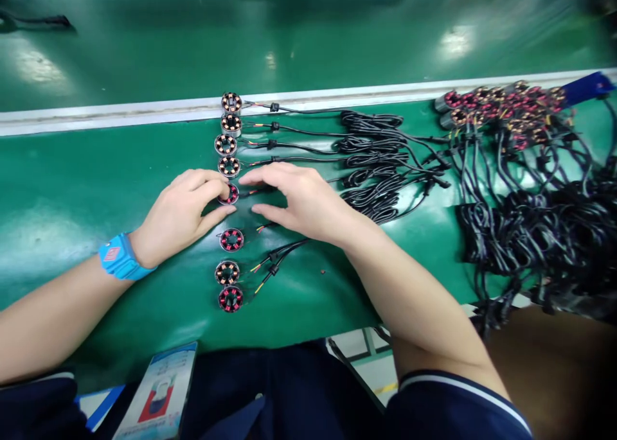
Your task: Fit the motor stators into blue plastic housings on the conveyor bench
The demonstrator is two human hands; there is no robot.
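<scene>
Left hand (190,212), grip unclear, and right hand (306,199), thumb and fingers parted, hang over a green table (313,299); black cables (373,146) lie rightward. The red coil (233,195) at the left fingertips, mid-row, is apparently being straightened; next calls for a light touch.

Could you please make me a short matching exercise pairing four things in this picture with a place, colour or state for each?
Column one:
1. Left hand
2. Wristband
3. Printed box
4. Larger cable heap

Column two:
A. At the picture's bottom edge, left of centre
B. Towards the right of the green table
C. Fingers at a red-wound ring
D. Mostly bright blue

Right pairs: 1-C, 2-D, 3-A, 4-B
</scene>
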